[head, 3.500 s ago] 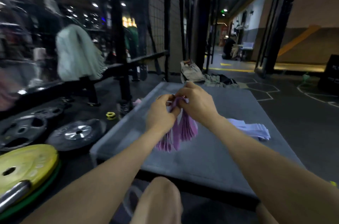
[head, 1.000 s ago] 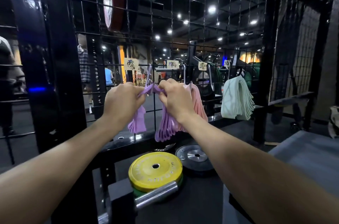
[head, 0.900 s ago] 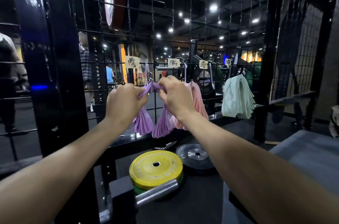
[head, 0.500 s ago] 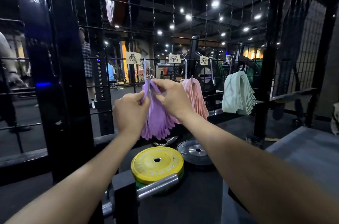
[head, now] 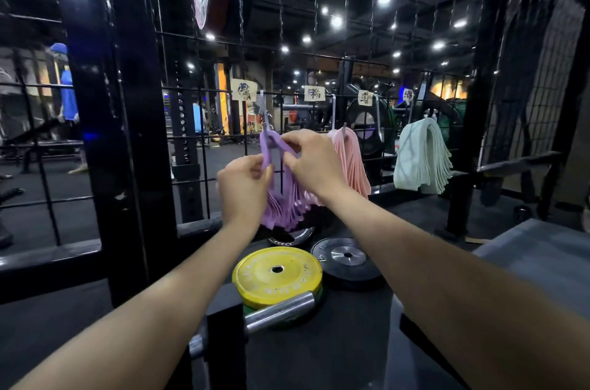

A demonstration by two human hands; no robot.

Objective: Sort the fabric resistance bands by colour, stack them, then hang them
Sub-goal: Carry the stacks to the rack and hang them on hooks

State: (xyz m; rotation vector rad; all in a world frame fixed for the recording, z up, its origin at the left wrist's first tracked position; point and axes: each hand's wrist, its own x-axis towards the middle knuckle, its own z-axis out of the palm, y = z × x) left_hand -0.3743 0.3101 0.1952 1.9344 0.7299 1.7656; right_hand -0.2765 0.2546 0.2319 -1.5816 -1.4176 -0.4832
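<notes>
Both hands on purple bands [head: 281, 198]

Both the left hand [head: 244, 187] and right hand [head: 311, 161] pinch the purple bands [head: 284, 207] hanging on a hook [head: 263, 108] above them, pink bands [head: 351, 160] just right of the right hand, mint bands [head: 421, 156] farther right.

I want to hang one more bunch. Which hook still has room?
The hook between the pink bands and the mint bands looks bare. The left end is crowded: both hands grip the purple bands there.
</notes>
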